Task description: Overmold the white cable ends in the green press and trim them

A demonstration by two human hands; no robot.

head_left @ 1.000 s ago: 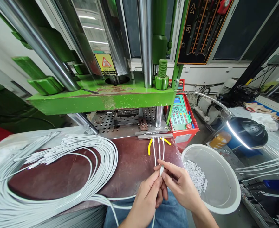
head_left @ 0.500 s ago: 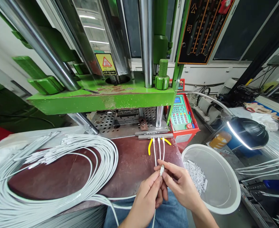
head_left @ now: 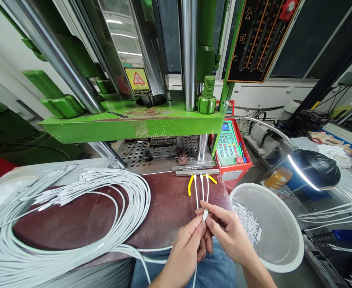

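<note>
Between my two hands is a white cable connector [head_left: 205, 214] with a metal tip, pointing away from me. My left hand [head_left: 188, 240] is closed around it from below, and its cable runs down past my wrist. My right hand [head_left: 224, 226] pinches the connector from the right, thumb and fingers near its tip. Just beyond my fingers, several white cables [head_left: 202, 188] are plugged in a row into a metal bar [head_left: 197, 172] at the table's far edge. Yellow handles [head_left: 189, 186] poke out on either side of them.
A big coil of white cables [head_left: 134, 200] covers the left of the brown table [head_left: 161, 208]. A green press [head_left: 134, 130] stands ahead. To the right are a white bucket [head_left: 293, 240] holding white scraps, a red-framed control panel [head_left: 228, 140] and a lit lamp [head_left: 317, 168].
The view has shifted slightly, so everything sits a little further right. Both hands keep nearly the same hold on the connector.
</note>
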